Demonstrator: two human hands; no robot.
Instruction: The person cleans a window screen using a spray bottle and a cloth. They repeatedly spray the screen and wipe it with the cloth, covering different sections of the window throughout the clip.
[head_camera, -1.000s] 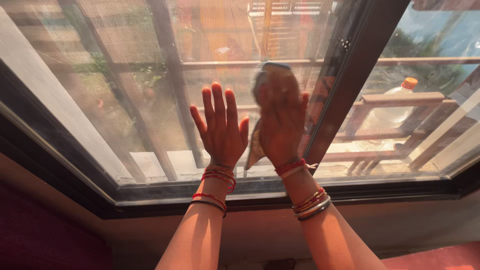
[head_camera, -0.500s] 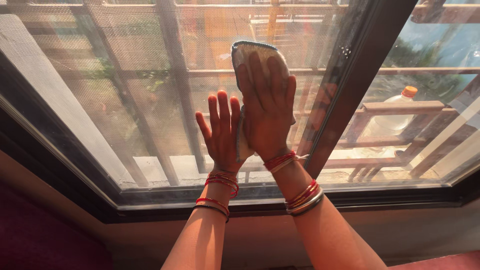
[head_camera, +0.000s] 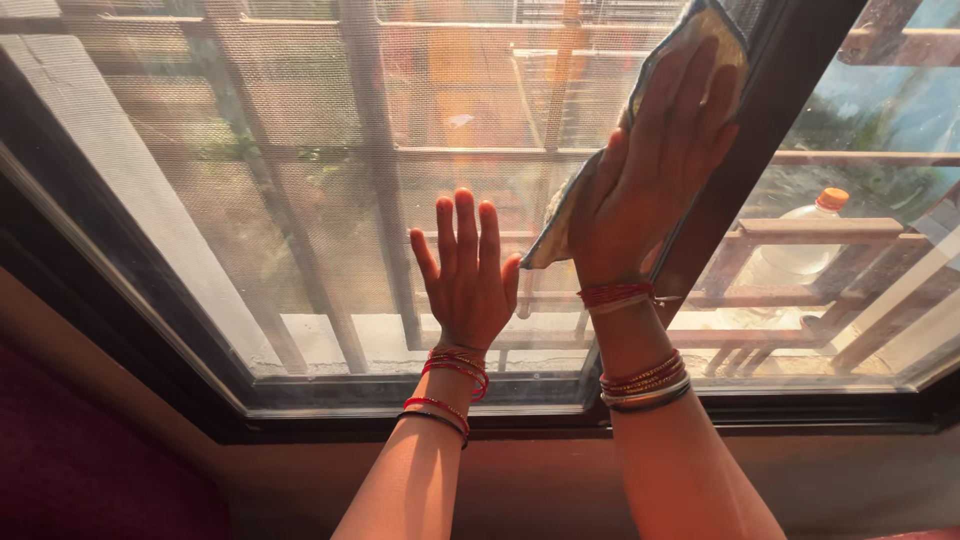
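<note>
Head view: cloth (head_camera: 700, 40) under right fingers (head_camera: 690, 95)

A clear plastic bottle with an orange cap (head_camera: 805, 245) stands outside beside wooden railings (head_camera: 820, 228).

Right hand (head_camera: 655, 175): flat on pale cloth (head_camera: 700, 40), pressed to window pane (head_camera: 300, 200) beside dark frame (head_camera: 760, 130). Left hand (head_camera: 468, 270): open palm on pane, lower left. Plastic bottle (head_camera: 805, 245): outside, right.
</note>
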